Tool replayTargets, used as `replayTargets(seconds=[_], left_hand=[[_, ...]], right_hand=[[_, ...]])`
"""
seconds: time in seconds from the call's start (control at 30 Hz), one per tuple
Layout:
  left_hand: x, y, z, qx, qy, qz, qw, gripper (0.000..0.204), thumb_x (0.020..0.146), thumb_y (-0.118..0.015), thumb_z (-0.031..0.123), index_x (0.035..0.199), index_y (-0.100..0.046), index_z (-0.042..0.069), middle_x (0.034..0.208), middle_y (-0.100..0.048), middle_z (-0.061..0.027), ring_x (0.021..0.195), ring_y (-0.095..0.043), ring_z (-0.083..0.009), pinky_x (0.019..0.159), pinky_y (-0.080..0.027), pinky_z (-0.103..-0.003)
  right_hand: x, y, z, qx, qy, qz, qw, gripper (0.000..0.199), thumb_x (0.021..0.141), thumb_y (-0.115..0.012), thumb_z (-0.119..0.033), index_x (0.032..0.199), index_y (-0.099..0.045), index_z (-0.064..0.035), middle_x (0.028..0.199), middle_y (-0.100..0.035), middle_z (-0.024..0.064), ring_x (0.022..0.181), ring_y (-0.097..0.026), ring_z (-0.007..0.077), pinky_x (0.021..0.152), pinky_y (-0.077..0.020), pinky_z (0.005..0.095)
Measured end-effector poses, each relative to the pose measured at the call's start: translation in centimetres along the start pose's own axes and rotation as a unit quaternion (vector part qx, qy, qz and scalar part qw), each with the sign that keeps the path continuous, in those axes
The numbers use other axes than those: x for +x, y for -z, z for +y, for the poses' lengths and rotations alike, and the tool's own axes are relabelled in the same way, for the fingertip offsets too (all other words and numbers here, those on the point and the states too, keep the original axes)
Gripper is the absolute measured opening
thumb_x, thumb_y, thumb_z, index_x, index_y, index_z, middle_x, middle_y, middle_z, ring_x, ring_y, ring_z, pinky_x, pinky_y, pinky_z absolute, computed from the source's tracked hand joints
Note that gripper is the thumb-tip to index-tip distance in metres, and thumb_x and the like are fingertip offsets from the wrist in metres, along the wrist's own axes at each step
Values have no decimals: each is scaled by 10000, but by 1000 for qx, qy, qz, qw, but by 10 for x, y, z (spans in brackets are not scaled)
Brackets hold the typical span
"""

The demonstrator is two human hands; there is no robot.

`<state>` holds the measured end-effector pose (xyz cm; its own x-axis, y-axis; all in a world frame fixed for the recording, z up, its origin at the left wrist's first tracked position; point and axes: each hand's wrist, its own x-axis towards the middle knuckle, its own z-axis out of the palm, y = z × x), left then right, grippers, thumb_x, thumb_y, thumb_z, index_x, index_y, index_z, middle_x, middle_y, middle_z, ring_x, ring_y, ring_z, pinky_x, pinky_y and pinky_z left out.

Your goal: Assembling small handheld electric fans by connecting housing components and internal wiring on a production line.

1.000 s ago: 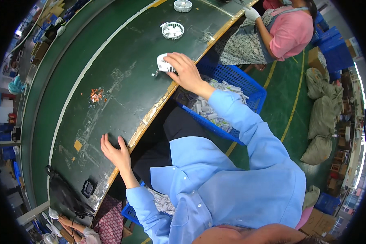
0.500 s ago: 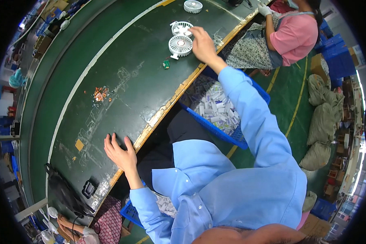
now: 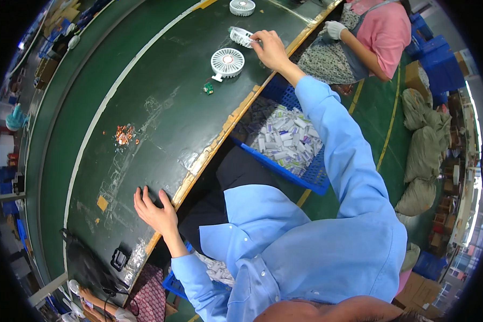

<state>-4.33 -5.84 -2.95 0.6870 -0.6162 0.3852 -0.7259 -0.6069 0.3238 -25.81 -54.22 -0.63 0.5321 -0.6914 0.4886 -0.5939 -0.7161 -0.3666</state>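
Dark green workbench (image 3: pixel 172 121); right hand (image 3: pixel 272 50) pinches tilted white fan part (image 3: pixel 240 36), round fan (image 3: pixel 227 61) near green piece (image 3: pixel 208 88); left hand (image 3: pixel 158 214) spread at workbench edge.

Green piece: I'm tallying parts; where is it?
Upper head view, left of centre: the green piece lies on the table just below the round white fan.

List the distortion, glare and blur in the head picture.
Head view: white line bowed across the green bench; glare on its shiny near edge; bright strip at right washed out; corners black; right hand shows no obvious blur.
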Motion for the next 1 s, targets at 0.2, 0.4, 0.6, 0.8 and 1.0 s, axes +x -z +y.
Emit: replayTargets(seconds=[0.2,0.4,0.6,0.8,1.0], left_hand=[[-1,0,-3,18,-11,-6,1000,428,927,-634,284,1265,-589,26,1400,-503,-164,1302,-445,-354,1091,-339,-464],[-1,-1,-1,23,-14,-8,1000,429,928,-633,282,1269,-586,27,1403,-499,-167,1298,-447,-355,1087,-344,-465],[-1,-3,-3,22,-20,-8,1000,431,930,-632,285,1273,-584,30,1396,-502,-166,1295,-448,-356,1082,-347,-467],[-1,-1,-4,27,-20,-3,999,433,927,-636,289,1272,-586,32,1390,-505,-166,1292,-450,-356,1080,-346,-470],[0,-1,-2,22,-19,-3,1000,437,921,-643,287,1272,-587,32,1389,-507,-165,1287,-453,-356,1079,-346,-471]], right_hand=[[-4,12,14,306,-157,44,938,266,903,-662,-114,1100,-614,57,929,-671,85,860,-623,139,764,-520,294],[-12,19,34,358,-182,76,913,270,886,-653,-28,1137,-595,49,959,-661,70,840,-601,118,762,-520,276],[-6,9,70,286,-187,92,935,227,874,-675,-31,1092,-637,18,899,-651,20,805,-586,100,761,-503,256],[4,-3,83,196,-204,111,952,213,826,-671,-40,1035,-697,-11,891,-691,89,807,-647,183,741,-524,323],[7,-12,93,-8,-141,133,981,198,817,-651,-94,997,-735,-87,960,-698,143,902,-656,333,828,-516,442]])
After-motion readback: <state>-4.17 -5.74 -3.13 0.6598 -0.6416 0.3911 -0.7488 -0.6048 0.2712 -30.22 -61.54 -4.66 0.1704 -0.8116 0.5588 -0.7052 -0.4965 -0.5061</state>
